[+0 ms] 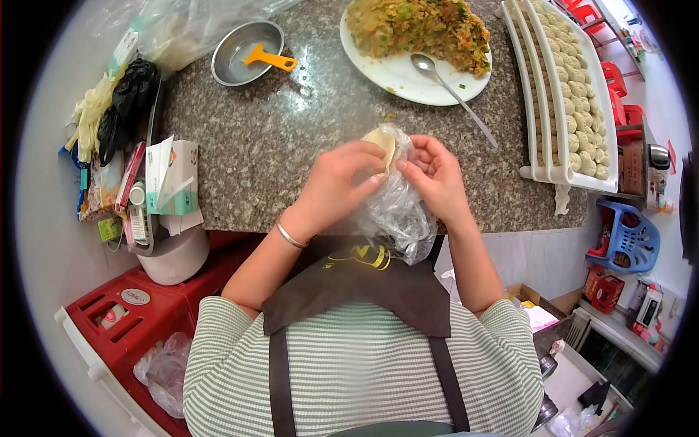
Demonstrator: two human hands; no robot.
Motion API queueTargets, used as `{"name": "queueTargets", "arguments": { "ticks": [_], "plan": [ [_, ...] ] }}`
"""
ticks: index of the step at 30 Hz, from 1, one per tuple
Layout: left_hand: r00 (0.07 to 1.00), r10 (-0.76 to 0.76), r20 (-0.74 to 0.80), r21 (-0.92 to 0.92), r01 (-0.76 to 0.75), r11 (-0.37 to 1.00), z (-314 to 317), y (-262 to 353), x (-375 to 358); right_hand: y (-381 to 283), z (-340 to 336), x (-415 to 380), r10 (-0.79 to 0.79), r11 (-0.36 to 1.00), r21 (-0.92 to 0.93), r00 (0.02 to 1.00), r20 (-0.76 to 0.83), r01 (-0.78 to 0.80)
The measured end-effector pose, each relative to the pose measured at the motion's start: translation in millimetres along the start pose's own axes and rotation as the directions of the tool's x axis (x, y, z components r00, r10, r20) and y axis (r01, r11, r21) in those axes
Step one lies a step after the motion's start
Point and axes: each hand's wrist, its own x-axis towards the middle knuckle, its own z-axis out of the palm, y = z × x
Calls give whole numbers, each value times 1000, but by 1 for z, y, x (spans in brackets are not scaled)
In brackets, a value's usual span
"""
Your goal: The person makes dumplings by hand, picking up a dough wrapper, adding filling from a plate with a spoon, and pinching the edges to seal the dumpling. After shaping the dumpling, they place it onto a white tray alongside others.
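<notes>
The person wears a top with thin green and white horizontal stripes (364, 364), and its sleeves are pushed up, so both forearms are bare. Over the top there is a dark brown apron (364, 280) with two straps running over the striped cloth and a small yellow marking near its upper edge. On the wrist of the left hand (338, 186) sits a thin silver bangle (290, 237), while the right hand (435, 175) shows no jewellery.

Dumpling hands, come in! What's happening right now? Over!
Left hand and right hand both pinching one dumpling wrapper. Clear plastic bag hanging under hands. Filling plate, spoon beyond; nothing in the way.
</notes>
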Motion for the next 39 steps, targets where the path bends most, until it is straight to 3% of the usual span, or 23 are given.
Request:
{"name": "queueTargets", "arguments": {
  "ticks": [8, 16, 21, 37, 39],
  "plan": [
    [1000, 26, -1, -41, -26, 999, 0, -10, 1, -12, 4, -2, 9, 995, 98, 999, 42, -13],
    [995, -95, 26, -137, 98, 986, 0, -8, 2, -11, 10, -4, -67, 975, -211, 998, -2, 65],
    [991, -126, 35, -215, 130, 968, 2, -11, 3, -9, 13, -5, -86, 972, -222, 996, -27, 78],
    [989, -148, 18, -183, 149, 972, 2, -11, 3, -2, 13, -3, -126, 978, -170, 992, -23, 121],
    [988, -154, 21, -271, 154, 950, 2, -13, 3, -6, 14, -3, -125, 979, -165, 992, -15, 121]
  ]
}}
